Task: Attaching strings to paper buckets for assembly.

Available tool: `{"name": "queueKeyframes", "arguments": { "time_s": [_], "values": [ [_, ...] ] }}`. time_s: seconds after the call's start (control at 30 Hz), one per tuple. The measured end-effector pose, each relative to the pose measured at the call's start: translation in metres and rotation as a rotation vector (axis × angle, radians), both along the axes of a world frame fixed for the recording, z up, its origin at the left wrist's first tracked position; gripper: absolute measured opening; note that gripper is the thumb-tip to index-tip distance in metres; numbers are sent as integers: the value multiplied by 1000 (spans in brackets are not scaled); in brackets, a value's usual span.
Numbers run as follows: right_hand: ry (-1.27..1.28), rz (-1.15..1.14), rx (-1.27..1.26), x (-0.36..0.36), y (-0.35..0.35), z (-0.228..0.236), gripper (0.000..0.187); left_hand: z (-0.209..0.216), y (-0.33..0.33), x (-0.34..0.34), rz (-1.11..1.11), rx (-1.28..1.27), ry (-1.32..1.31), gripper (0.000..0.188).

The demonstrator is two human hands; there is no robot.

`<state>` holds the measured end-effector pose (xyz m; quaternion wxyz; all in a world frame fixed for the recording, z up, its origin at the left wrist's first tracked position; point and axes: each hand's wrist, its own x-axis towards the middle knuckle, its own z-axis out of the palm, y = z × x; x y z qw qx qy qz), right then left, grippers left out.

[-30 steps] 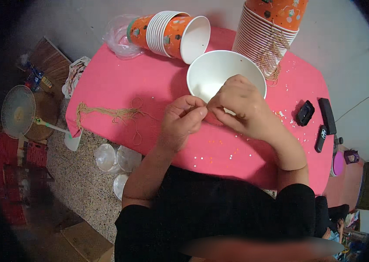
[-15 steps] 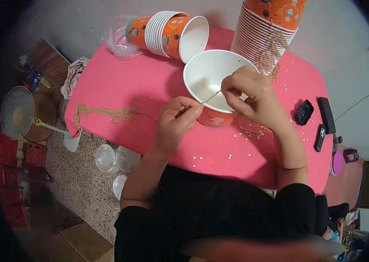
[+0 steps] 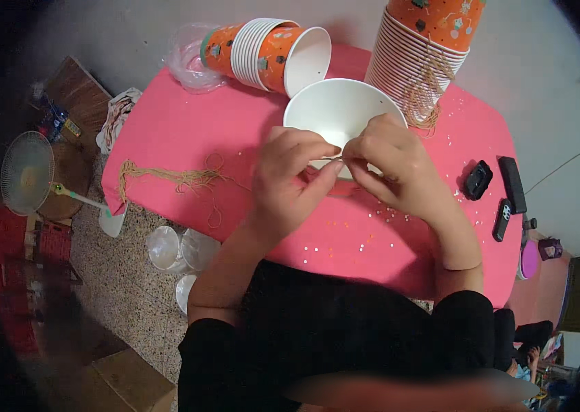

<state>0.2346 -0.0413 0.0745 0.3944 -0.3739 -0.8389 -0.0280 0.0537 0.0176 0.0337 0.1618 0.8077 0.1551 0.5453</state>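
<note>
Your left hand (image 3: 288, 178) and right hand (image 3: 396, 165), close together, each pinch thin cord (image 3: 332, 158) above near part of white-lined tub (image 3: 338, 106). Cord bundle (image 3: 179, 178) lies left on pink table (image 3: 201, 130); tub stack (image 3: 394, 69) stands far right, sideways stack (image 3: 247, 55) lies far left.

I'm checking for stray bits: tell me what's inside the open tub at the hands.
Inside the tub, bare white wall shows, with a small dark spot near its right rim. The left hand and right hand hide its near part; anything there can't be seen.
</note>
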Motion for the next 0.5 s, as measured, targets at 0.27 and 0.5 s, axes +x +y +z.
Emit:
{"name": "queueKeyframes", "arguments": {
  "time_s": [0.27, 0.5],
  "values": [
    [-211, -58, 93, -1, -2, 1, 25, -4, 4, -8, -25, -17, 27, 18],
    [-250, -274, 443, 21, -5, 20, 24, -20, 7, -23, 89, -206, 39, 11]
  ]
}}
